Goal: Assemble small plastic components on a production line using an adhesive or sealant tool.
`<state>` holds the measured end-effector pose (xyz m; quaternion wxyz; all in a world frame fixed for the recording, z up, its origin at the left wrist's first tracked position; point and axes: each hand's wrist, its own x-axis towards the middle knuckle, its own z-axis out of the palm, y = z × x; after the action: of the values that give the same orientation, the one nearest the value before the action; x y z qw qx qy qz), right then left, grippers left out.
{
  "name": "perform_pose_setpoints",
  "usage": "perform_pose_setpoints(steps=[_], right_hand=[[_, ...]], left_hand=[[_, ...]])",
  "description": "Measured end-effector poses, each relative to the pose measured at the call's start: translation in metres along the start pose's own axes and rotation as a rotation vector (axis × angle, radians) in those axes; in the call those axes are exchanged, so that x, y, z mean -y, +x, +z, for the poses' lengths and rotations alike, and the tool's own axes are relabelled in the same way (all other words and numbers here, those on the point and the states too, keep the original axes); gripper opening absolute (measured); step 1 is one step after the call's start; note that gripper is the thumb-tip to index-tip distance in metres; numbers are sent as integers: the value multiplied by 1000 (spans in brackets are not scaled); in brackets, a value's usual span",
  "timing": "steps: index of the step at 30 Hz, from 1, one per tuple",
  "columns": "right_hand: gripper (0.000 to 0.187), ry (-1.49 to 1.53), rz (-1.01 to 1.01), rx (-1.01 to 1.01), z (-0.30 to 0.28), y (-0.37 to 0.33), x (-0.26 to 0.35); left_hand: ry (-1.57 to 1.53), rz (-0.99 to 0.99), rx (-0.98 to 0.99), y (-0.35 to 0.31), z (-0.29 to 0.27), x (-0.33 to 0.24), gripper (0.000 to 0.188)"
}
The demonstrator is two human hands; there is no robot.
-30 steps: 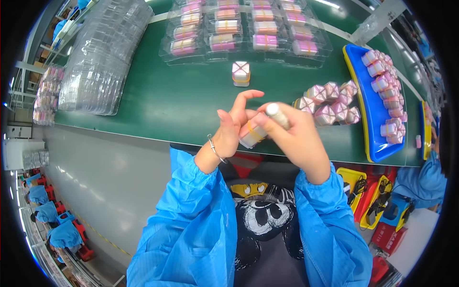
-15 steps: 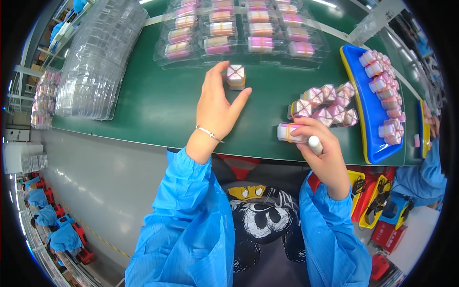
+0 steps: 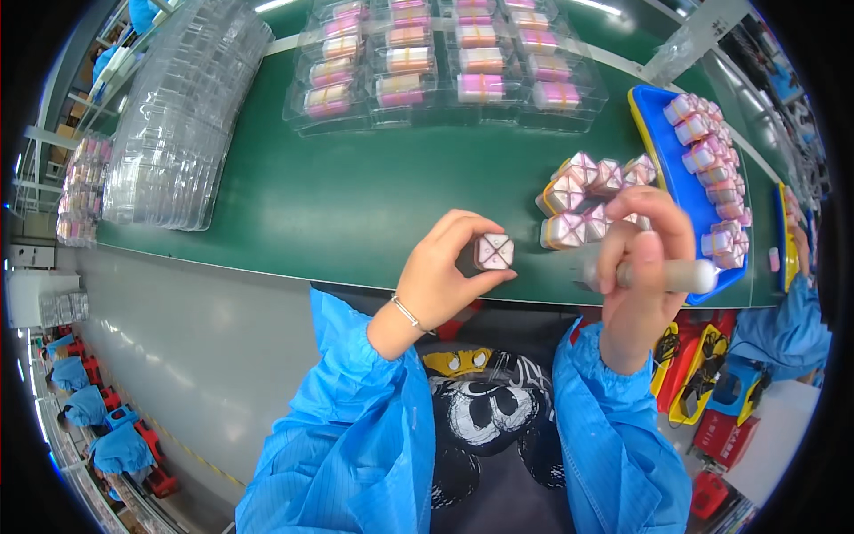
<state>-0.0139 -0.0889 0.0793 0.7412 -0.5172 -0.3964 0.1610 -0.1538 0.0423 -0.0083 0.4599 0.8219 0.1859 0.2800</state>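
My left hand (image 3: 440, 276) curls around a small banded bundle (image 3: 495, 253), its pale pink end crossed by dark lines and facing up. Thumb and forefinger lie on either side of it, near the table's front edge. To the right, my right hand (image 3: 648, 267) is raised and smeared by motion. A thick white pen-like marker (image 3: 687, 277) lies across its closed fingers, rounded end to the right; the other end is too blurred to make out. Just beyond that hand stands a cluster of similar bundles (image 3: 564, 193), partly hidden by the fingers.
Clear plastic trays (image 3: 374, 120) filled with pink and white banded bundles lie at the back of the green table (image 3: 329, 205). A tall stack of clear trays (image 3: 178, 116) stands at left. A blue bin (image 3: 663, 133) with more bundles is at right, near a co-worker's sleeve (image 3: 774, 316).
My left hand has come nearer and rightward, and a bundle is now in its grasp; the far spot is vacant. My right hand has left the bundle it touched and risen with the marker.
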Motion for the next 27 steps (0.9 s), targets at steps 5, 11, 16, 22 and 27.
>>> perform_pose_setpoints(steps=[5, 11, 16, 22, 27], right_hand=[[28, 375, 39, 99, 33, 22, -25], [26, 391, 136, 297, 50, 23, -41], [24, 215, 139, 425, 49, 24, -42], [21, 227, 146, 507, 48, 25, -42], [16, 218, 177, 495, 49, 23, -45]], left_hand=[[0, 15, -45, -3, 4, 6, 43], [-4, -20, -43, -4, 3, 2, 43], [-14, -14, -61, -5, 5, 4, 42], [-13, -43, -18, -5, 7, 14, 40], [-44, -43, -7, -4, 6, 12, 41]])
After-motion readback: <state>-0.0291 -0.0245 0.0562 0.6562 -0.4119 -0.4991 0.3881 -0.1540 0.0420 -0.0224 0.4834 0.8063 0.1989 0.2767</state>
